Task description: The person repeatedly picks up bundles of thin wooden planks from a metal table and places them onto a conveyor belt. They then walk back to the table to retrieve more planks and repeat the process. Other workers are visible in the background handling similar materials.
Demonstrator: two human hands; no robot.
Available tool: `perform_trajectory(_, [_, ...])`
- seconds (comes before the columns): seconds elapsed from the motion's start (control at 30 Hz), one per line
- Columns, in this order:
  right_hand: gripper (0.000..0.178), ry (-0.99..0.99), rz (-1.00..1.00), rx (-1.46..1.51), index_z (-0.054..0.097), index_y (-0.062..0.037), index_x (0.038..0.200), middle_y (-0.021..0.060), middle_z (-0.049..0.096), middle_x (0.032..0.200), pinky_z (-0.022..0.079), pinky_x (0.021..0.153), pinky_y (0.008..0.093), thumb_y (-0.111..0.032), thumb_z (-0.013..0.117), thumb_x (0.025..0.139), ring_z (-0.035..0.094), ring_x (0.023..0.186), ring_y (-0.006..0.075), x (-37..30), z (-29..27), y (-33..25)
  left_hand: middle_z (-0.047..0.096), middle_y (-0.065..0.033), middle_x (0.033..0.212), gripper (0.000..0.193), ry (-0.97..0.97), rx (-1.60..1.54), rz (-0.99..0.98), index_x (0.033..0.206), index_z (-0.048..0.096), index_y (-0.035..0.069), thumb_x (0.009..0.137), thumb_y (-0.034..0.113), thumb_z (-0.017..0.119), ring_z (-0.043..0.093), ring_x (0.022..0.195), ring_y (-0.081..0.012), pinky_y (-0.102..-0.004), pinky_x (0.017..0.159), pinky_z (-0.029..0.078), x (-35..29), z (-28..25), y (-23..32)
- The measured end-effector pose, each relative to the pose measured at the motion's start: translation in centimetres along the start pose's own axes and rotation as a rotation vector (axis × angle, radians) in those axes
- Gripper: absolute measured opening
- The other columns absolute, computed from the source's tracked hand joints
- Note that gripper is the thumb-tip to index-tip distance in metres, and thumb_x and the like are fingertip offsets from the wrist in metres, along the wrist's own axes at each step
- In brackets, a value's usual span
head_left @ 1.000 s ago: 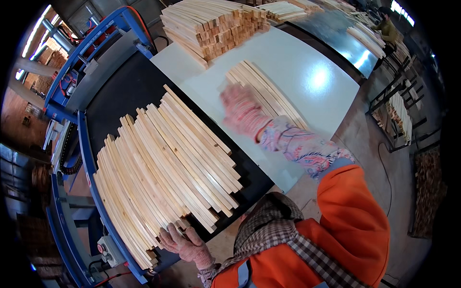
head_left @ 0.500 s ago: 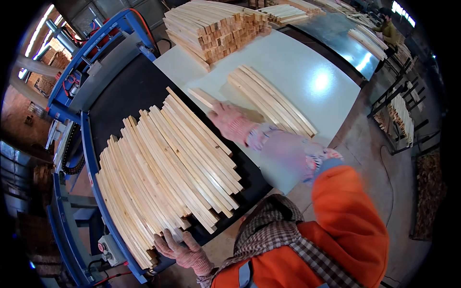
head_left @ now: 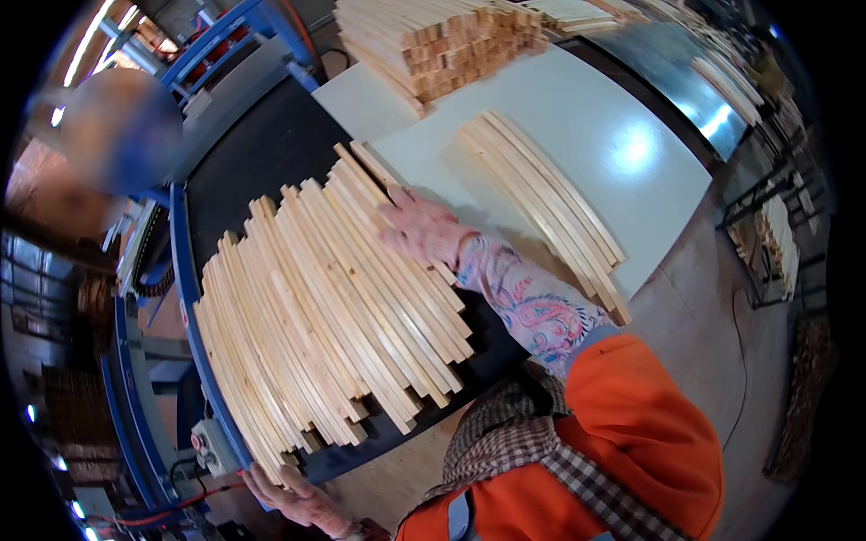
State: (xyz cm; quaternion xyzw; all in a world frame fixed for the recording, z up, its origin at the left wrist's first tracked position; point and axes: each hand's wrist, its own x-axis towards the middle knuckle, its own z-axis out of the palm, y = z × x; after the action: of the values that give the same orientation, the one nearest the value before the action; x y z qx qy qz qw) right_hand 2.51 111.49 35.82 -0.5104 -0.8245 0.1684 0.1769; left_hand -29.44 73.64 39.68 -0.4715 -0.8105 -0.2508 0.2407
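Pale wooden strips [head_left: 316, 298] lie side by side in a wide row on a black belt [head_left: 262, 135], their ends uneven. At the row's right edge my right hand [head_left: 422, 225], in a pinkish knit glove, is closed over one more wooden strip [head_left: 374, 162], which lies along the row; the hand hides its middle. By the near left corner of the row, my gloved left hand [head_left: 302, 503] has its fingers spread, close to the strip ends and the blue frame. Several loose strips [head_left: 550, 207] rest together on the white table to the right.
A tall stack of strips [head_left: 460, 50] stands at the back of the white table [head_left: 595, 117]. Blue machine framing [head_left: 191, 298] borders the belt's left side, with a grey button box [head_left: 212, 446] below. A metal rack [head_left: 767, 225] stands at the right.
My right hand has moved left with the strip, from the white table to the row's right edge. My left hand has slid left along the near ends to the corner.
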Motion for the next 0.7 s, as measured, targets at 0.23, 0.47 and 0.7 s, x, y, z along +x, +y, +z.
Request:
perform_trajectory(0.23, [0.067,0.065,0.066,0.415,0.047,-0.0126,0.149,0.022,0.04,0.154,0.031,0.119,0.0397,-0.052,0.055,0.097,0.038,0.144,0.0363,-1.3,-0.5,0.3,0.047,-0.0186,0.15,0.054,0.167,-0.57,-0.403,0.149,0.045,0.003,0.105,0.034,0.052,0.047,0.136,-0.0303,-0.0398,0.114,0.038,5.5,-1.1,-1.7])
perform_trajectory(0.47, [0.051,-0.189,0.124,0.06,0.06,-0.0133,0.136,0.0169,0.047,0.15,0.04,0.112,0.0425,-0.044,0.057,0.095,0.052,0.131,0.0368,-0.3,-3.8,-2.1,0.047,-0.0169,0.15,0.055,0.122,-0.582,-0.33,0.149,0.045,0.004,0.105,0.035,0.052,0.047,0.138,-0.0282,-0.0407,0.115,0.039,5.2,-1.4,-3.7])
perform_trajectory(0.7, [0.05,-0.057,0.031,0.245,0.058,-0.0046,0.139,0.0167,0.063,0.136,0.045,0.108,0.035,-0.037,0.055,0.1,0.06,0.125,0.029,2.8,-0.4,3.7,0.048,-0.0168,0.15,0.055,0.135,-0.685,-0.337,0.148,0.046,-0.001,0.105,0.031,0.053,0.049,0.135,-0.0271,-0.0379,0.112,0.04,4.8,-0.7,-6.1])
